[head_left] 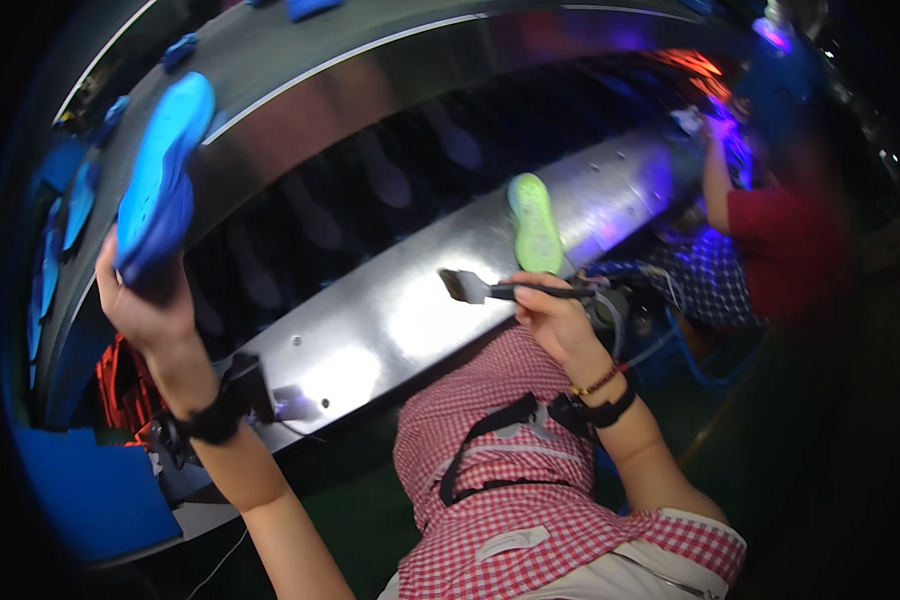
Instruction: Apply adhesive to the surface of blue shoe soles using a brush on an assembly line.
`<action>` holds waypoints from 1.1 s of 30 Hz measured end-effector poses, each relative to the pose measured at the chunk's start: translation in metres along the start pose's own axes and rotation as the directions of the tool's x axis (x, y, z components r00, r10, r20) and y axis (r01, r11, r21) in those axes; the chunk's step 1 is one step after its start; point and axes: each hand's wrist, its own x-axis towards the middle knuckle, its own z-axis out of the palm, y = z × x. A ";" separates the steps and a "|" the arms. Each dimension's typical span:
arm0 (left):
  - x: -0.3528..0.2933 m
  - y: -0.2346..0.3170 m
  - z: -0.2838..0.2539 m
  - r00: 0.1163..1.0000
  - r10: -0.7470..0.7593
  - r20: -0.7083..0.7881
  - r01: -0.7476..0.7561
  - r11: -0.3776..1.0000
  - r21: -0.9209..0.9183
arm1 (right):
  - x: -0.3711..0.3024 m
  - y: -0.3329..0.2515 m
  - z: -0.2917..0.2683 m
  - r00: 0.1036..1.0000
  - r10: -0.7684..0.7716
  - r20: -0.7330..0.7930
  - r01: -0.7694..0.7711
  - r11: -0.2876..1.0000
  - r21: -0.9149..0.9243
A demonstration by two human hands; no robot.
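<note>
My left hand [150, 310] is raised at the far left, its fingers around the heel end of a blue shoe sole [160, 170] that stands up at a slant by the upper belt. In my right hand [558, 318] is a flat paint brush [505, 291] with a black handle, its dark bristles pointing left above the metal ledge. A yellow-green shoe sole [537, 230] shows just beyond my right fingers, over the ledge. Whether those fingers touch it I cannot tell.
The shiny metal ledge [370, 330] runs across in front of me. Behind it, a dark recess holds several dim soles [382, 170]. More blue pieces [80, 205] lie on the upper belt [260, 60]. A co-worker in a red top [785, 250] is at the right.
</note>
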 end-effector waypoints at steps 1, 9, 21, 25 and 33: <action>-0.012 0.011 -0.013 0.969 -0.240 -0.058 0.241 0.970 0.010 | 0.001 0.002 0.001 1.000 -0.014 0.015 0.014 1.000 0.010; -0.166 -0.072 -0.119 0.739 -0.541 0.402 0.667 0.674 -0.318 | 0.004 0.006 0.004 0.996 0.026 0.089 -0.025 1.000 -0.009; -0.224 -0.133 -0.036 0.572 -0.782 0.248 0.813 0.500 -0.298 | 0.037 0.040 0.055 0.954 0.094 0.285 0.027 0.919 -0.393; -0.229 -0.151 -0.040 0.640 -0.736 0.221 0.765 0.582 -0.276 | 0.040 0.040 0.073 0.941 0.023 0.338 0.163 0.845 -0.510; -0.209 -0.140 -0.048 0.751 -0.634 -0.183 0.604 0.773 -0.196 | -0.011 0.036 0.062 0.751 0.194 0.632 0.486 0.487 -0.726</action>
